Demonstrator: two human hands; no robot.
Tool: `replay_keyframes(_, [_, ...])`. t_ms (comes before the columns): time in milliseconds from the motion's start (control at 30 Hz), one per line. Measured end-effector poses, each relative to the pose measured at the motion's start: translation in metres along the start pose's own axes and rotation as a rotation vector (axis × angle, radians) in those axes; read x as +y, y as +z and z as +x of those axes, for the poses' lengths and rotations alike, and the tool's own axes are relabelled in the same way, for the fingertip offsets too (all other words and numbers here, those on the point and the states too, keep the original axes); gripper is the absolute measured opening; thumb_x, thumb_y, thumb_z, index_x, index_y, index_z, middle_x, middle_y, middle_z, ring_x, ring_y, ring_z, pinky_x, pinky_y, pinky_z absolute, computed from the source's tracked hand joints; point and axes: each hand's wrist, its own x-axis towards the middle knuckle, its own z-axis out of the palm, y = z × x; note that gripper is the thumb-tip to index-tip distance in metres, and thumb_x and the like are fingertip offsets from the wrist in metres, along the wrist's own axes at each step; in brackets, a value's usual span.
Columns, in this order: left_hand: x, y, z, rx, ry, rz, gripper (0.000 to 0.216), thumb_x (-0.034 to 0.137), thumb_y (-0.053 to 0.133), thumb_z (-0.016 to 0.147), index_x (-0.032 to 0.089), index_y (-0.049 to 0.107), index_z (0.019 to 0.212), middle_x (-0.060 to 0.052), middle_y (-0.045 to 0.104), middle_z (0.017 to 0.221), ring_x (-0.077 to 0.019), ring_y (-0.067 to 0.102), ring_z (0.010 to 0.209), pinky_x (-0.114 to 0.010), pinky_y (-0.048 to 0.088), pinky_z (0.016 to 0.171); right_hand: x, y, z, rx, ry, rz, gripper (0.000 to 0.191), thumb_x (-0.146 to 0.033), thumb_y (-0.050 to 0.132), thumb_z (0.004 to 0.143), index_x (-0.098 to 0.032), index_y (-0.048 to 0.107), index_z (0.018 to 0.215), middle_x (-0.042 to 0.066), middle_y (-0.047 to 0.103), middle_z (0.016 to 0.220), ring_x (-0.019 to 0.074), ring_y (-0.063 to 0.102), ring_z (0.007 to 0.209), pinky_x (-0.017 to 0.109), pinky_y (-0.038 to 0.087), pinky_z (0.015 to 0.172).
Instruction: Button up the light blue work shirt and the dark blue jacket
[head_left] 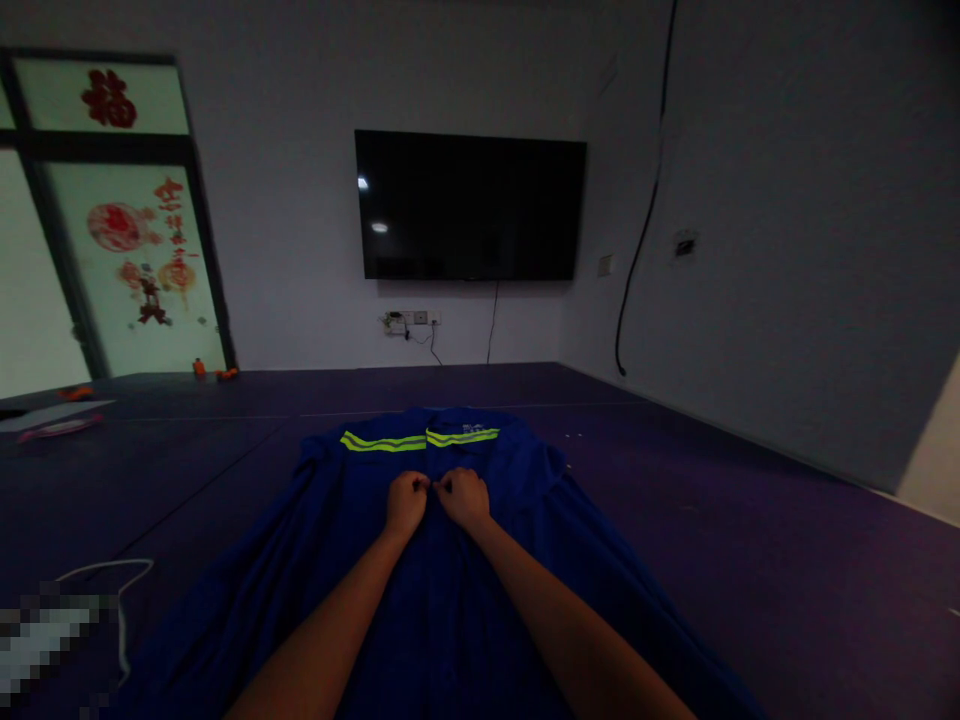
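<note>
A blue work jacket (360,490) with yellow-green reflective stripes across the chest lies spread on the purple surface, its collar away from me. My left hand (407,503) is closed at the front opening just below the stripes, fingers pinched on the jacket's edge. Close beside it, my right hand (463,498) pinches the opposite edge of the same opening. The fingertips of both hands nearly meet at the centre line. Any button or fastener between them is too dark and small to make out.
The purple surface (750,560) reaches to the walls. At left lie a white cord (124,563), a flat pale item (56,415) and small orange things (199,367). A television (471,207) hangs on the far wall; a black cable (645,240) dangles at right.
</note>
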Motion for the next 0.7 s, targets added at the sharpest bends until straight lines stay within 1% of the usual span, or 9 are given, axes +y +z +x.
replay_keyframes(133, [0.0003,0.0003,-0.0005,-0.003,0.007,0.004,0.017,0.003,0.051,0.071,0.013,0.064,0.07,-0.003,0.064,0.075,-0.0118,0.058,0.073,-0.024,0.044,0.071,-0.0004,0.0003,0.0005,-0.002,0.036,0.015,0.025,-0.038,0.049,0.079,-0.022,0.068,0.081,0.006,0.066,0.089,0.0207,0.056,0.092,0.029,0.038,0.074])
replay_keyframes(267, [0.0011,0.001,-0.0016,-0.023,0.021,0.014,0.015,0.005,0.052,0.071,0.013,0.064,0.069,-0.003,0.064,0.074,-0.012,0.058,0.072,-0.024,0.043,0.069,0.0022,0.0007,0.0012,-0.02,0.021,0.047,0.022,-0.035,0.05,0.078,-0.023,0.068,0.08,0.004,0.067,0.089,0.0198,0.056,0.092,0.028,0.038,0.075])
replay_keyframes(367, [0.0014,0.0017,-0.0022,-0.031,0.029,0.02,0.014,0.004,0.054,0.068,0.013,0.064,0.072,-0.003,0.063,0.075,-0.0121,0.057,0.072,-0.023,0.043,0.068,0.0037,0.0007,0.0018,-0.017,0.008,0.061,0.019,-0.031,0.051,0.077,-0.023,0.068,0.079,0.003,0.067,0.09,0.019,0.056,0.092,0.027,0.038,0.075])
replay_keyframes(533, [0.0019,0.0023,-0.003,-0.047,0.058,0.034,0.021,-0.001,0.056,0.062,0.013,0.064,0.075,-0.003,0.063,0.078,-0.0125,0.057,0.074,-0.022,0.043,0.069,0.0051,0.0017,0.003,-0.011,-0.032,0.114,0.017,-0.025,0.051,0.074,-0.024,0.068,0.077,0.001,0.067,0.09,0.0162,0.057,0.088,0.025,0.038,0.075])
replay_keyframes(700, [0.0026,0.0015,-0.0035,-0.049,0.06,0.038,0.027,-0.002,0.056,0.06,0.013,0.064,0.08,-0.004,0.064,0.082,-0.0129,0.057,0.076,-0.023,0.043,0.071,0.0065,0.0045,0.0036,-0.007,-0.041,0.118,0.016,-0.023,0.053,0.071,-0.023,0.067,0.079,0.001,0.067,0.091,0.0163,0.057,0.089,0.025,0.038,0.076])
